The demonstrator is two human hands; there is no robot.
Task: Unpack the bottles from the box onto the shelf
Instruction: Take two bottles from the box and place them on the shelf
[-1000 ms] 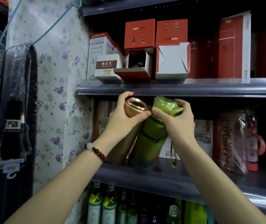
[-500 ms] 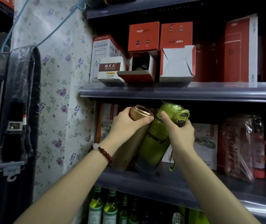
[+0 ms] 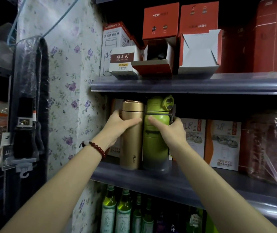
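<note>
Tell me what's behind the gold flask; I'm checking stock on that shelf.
Behind the gold flask, held by the left hand, a printed box shows at its left edge. The flask and hand cover most of it, so its label is unreadable.

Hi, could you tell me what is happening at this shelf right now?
A person is setting two bottles side by side on the middle shelf. The left hand grips the gold flask; the right hand grips the green bottle. Both stand upright near the shelf's front edge, not yet released.
</note>
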